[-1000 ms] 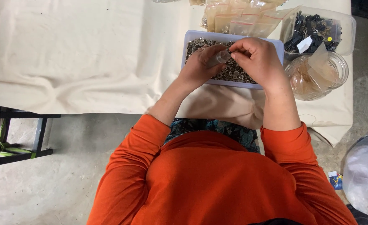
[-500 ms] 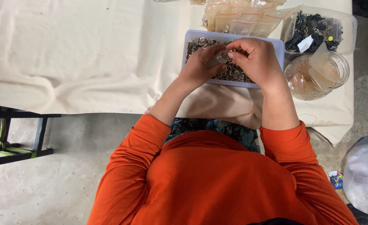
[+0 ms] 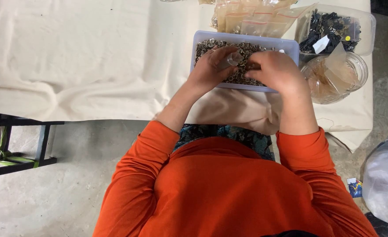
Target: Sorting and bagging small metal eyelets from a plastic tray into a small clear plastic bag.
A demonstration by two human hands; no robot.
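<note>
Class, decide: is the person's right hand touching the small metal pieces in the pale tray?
Touching. The head view shows the right hand lying flat on the metal pieces in the tray, no gap visible.

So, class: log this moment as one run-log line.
left hand: holds small clear bag | right hand: over tray of metal parts | table: cream cloth

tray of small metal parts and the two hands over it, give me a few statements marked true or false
1. Both hands are over the pale blue tray of small metal parts. True.
2. The left hand holds a small clear bag. True.
3. The right hand rests in the round clear container. False: it is over the tray.
4. The table is bare wood. False: a cream cloth covers it.
5. The sleeves are orange. True.
</note>
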